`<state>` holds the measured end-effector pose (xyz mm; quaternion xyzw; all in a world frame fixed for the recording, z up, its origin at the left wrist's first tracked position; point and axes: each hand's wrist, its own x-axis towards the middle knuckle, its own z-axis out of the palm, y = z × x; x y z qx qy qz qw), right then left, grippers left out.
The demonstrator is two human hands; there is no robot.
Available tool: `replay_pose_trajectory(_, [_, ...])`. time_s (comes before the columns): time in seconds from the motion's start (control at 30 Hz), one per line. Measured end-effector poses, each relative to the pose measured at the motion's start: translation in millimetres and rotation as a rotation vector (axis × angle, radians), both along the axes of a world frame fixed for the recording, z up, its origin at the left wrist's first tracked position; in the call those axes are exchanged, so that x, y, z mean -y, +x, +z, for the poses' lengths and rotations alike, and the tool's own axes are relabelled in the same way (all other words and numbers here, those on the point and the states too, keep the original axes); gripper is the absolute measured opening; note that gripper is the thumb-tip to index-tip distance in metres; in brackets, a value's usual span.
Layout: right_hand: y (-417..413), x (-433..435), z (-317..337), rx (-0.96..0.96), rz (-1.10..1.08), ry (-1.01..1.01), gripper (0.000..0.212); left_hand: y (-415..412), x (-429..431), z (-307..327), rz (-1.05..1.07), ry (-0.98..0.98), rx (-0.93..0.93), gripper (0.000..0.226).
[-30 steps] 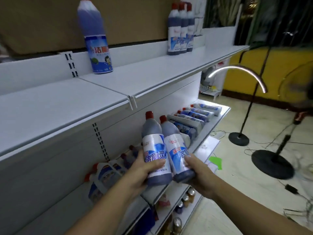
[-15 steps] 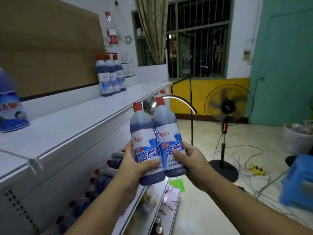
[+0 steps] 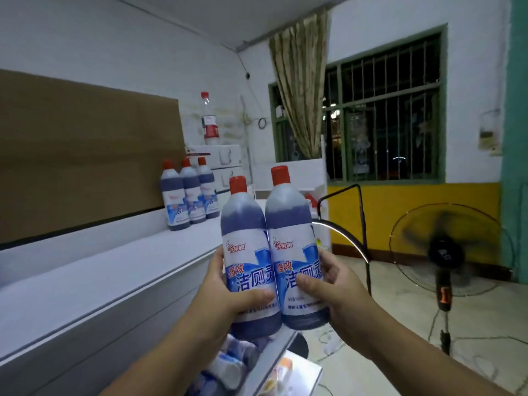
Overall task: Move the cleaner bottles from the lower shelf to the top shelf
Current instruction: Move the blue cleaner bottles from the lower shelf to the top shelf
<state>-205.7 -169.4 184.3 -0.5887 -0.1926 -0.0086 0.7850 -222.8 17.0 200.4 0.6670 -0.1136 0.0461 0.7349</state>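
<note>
- Two cleaner bottles are held upright side by side, touching, close to the camera: the left bottle and the right bottle, each with a red cap, dark blue liquid and a white and blue label.
- The left hand is wrapped round the left bottle, thumb across its label; the right hand is wrapped round the right bottle in the same way. Both bottles are in the air, about level with the front edge of the top shelf, not yet set down.
- Below the hands, the lower shelf shows more bottles lying on their sides, partly hidden, so the job appears far from finished.
- To the left, the top shelf is a long white surface running away from the camera.
- Farther along it, three matching bottles stand upright in a close row, apparently already moved; the two in hand likely go near them.
- Behind the shelf is a brown board against a white wall, with a clear bottle with a red label standing higher up on white boxes.
- Beyond, the room has a barred window with a patterned curtain, a yellow lower wall, a standing fan on a pale tiled floor, and loose cables.
</note>
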Motion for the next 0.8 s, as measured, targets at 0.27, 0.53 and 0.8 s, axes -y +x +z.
replay_pose_trajectory(0.27, [124, -12, 29, 0.002, 0.068, 0.017, 0.062, 110, -8, 37, 0.12, 0.109, 0.014, 0.074])
replay_pose_trajectory(0.53, [232, 0, 64, 0.111, 0.043, -0.101, 0.063, 207, 2, 80, 0.19, 0.148, 0.089, 0.072])
replay_pose_trajectory(0.8, [323, 1, 80, 0.176, 0.345, -0.112, 0.053, 244, 12, 88, 0.44, 0.193, 0.136, 0.09])
